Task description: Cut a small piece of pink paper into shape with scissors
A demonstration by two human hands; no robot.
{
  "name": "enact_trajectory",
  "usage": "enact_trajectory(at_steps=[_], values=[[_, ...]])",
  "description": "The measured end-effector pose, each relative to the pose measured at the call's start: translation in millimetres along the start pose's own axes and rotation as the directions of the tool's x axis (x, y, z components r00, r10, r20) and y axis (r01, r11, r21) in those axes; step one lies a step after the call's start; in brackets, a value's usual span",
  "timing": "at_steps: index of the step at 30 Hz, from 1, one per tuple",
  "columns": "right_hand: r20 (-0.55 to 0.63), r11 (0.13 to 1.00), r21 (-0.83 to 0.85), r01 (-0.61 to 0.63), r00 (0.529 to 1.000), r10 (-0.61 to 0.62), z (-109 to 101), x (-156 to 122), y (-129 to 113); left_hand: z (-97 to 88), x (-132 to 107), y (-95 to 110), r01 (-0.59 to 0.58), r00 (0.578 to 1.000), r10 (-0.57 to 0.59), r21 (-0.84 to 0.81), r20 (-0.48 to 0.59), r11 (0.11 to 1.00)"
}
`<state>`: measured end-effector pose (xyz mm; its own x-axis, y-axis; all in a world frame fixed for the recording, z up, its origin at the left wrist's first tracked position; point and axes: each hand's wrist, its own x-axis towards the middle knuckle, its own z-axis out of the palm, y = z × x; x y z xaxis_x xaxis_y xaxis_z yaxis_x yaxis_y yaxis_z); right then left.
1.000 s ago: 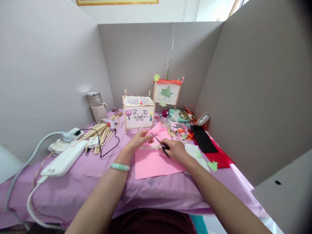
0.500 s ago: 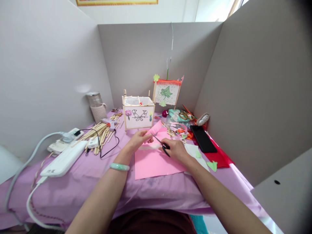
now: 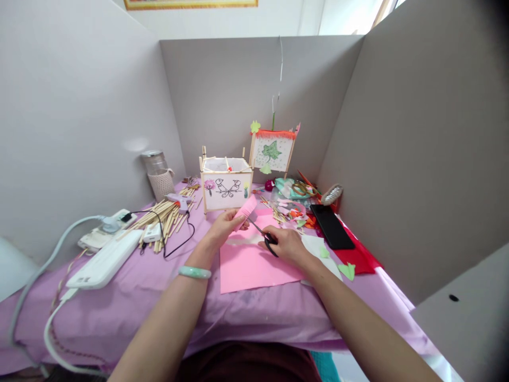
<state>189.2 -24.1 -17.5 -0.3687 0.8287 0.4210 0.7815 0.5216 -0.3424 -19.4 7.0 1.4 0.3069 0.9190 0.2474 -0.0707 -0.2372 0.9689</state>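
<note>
I can't read the small print on the white device (image 3: pixel 104 260), nor clearly make out the tips of the scissors (image 3: pixel 271 240) gripped in my curled right fingers (image 3: pixel 280 237), against the pink strip (image 3: pixel 248 207) my left fingers (image 3: pixel 227 222) pinch above the pink sheet (image 3: pixel 254 270), both forearms reaching forward.

scissors (image 3: pixel 270 239) partly hidden, gold frame (image 3: pixel 191 6) cropped

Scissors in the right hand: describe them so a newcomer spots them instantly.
On the purple tablecloth, find the big pink sheet near the front edge. Over it, the right hand grips the scissors, blades toward the pink strip in the left hand. Their black handles set them apart from the pink paper around.
</note>
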Motion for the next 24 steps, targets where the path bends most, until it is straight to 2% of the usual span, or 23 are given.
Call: enact_trajectory(at_steps=[13,24], values=[[0.006,1.0,-0.001,-0.007,1.0,0.007,-1.1,0.1,-4.5,0.6,-2.0,1.1,0.01,0.999,-0.013,0.086,0.031,0.996],[0.013,1.0,-0.025,-0.008,1.0,0.008,-1.8,0.5,-4.4,0.3,-1.7,1.6,0.007,0.999,-0.011,0.092,0.043,0.996]])
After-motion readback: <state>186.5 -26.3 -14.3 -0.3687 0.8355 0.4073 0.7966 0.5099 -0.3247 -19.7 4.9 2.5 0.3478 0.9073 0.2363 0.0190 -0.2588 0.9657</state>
